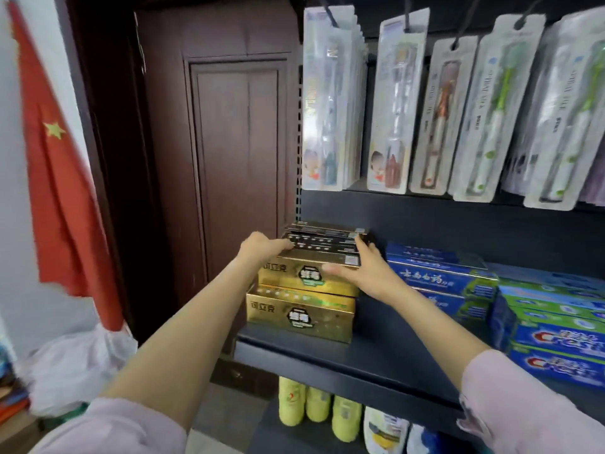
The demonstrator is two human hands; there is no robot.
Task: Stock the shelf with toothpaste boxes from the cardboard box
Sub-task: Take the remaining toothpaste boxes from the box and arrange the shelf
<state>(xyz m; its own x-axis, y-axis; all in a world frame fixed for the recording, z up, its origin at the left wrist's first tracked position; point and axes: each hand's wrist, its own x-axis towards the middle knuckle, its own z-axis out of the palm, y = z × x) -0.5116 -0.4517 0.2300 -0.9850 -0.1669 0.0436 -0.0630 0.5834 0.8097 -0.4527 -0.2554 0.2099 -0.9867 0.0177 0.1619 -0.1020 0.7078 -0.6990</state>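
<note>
Our left hand (pixel 262 249) lies over the left end of the dark toothpaste box (pixel 322 247) on top of the stack, fingers curled onto its upper face. Our right hand (pixel 363 271) braces the right end, fingers fairly straight along the side and thumb laid across the gold box (pixel 307 276) beneath. We are seating the dark box, not yet letting go.

The gold boxes make a narrow pile at the left end of the shelf (pixel 376 365), and the lower gold box (pixel 301 314) sits near the front lip. We judge that an uneven push from either hand could skew the upper boxes or nudge the whole pile forward off the edge. The glossy printed card looks slippery, so layers may slide on each other.

The boxes are long, rigid, square-edged cartons, the gold ones with a metallic sheen. To the right lie blue toothpaste cartons (pixel 438 276), stacked flat. Above hang toothbrush packs (pixel 330 99) in clear stiff plastic. The shelf is dark, matte metal. The cardboard box is out of sight.
</note>
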